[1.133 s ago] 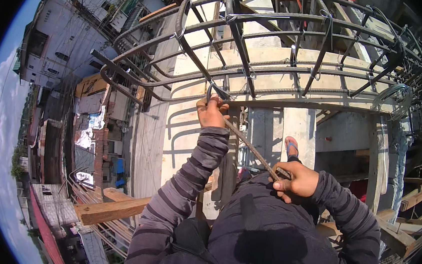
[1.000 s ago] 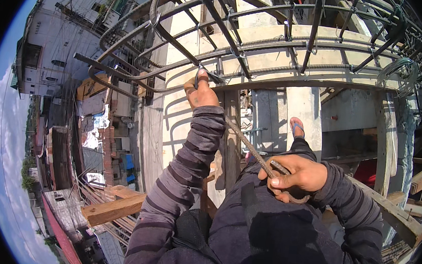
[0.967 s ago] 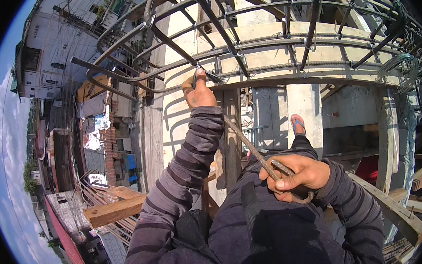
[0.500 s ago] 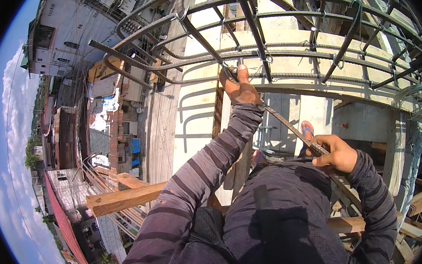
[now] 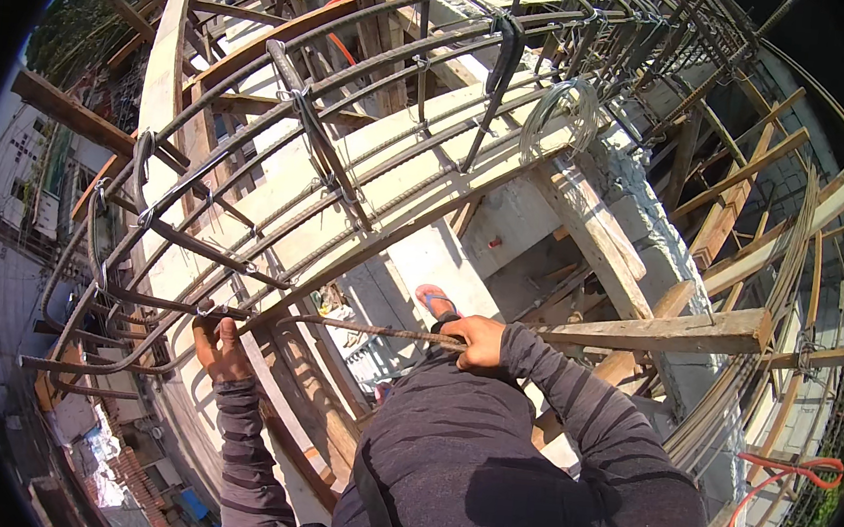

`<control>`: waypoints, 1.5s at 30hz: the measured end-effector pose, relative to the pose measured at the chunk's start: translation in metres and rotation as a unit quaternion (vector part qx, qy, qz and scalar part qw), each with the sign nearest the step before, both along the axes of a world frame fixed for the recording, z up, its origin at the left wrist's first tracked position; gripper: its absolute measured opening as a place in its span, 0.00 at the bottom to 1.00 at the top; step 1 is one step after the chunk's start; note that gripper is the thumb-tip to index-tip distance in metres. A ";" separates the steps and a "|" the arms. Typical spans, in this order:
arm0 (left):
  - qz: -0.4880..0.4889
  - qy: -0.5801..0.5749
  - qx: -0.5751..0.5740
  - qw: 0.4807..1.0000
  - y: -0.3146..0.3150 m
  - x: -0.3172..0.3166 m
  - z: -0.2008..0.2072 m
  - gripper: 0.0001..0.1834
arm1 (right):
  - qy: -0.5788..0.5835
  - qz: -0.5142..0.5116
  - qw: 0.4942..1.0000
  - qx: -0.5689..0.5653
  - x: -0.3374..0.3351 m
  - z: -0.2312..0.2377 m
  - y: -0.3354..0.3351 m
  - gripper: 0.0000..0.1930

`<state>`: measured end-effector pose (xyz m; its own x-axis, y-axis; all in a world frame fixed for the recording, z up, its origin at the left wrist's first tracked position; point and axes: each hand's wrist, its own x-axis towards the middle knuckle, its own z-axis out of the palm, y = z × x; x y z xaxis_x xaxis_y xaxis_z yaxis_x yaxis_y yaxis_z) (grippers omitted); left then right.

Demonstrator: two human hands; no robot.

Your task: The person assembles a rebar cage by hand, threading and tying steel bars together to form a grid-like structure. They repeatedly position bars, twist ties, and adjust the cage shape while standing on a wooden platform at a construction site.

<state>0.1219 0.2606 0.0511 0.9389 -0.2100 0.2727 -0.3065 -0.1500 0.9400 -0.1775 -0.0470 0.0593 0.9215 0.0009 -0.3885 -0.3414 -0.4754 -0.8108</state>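
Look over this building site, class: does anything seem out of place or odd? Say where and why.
The sandal near the picture's middle: open footwear looks odd on a building site. A wire tangle hangs at the rebar cage, right of top centre, its loops loose and untidy.

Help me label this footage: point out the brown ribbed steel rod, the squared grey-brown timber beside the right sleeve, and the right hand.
Brown ribbed steel rod (image 5: 374,330): head view, middle of its visible length.
Squared grey-brown timber (image 5: 667,333): head view, its long side.
Right hand (image 5: 481,343): head view, back of the hand.
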 end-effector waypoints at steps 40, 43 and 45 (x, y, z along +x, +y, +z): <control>0.052 -0.061 0.154 0.985 -0.020 0.001 0.017 0.21 | 0.001 -0.458 0.810 0.365 0.172 0.003 -0.092 0.22; 0.016 0.019 0.216 0.976 0.000 -0.048 0.074 0.22 | 0.008 -0.424 0.836 0.349 0.184 -0.009 -0.103 0.20; -0.131 0.199 0.185 0.954 0.013 -0.075 0.132 0.21 | 0.035 -0.419 0.851 0.314 0.194 -0.020 -0.112 0.20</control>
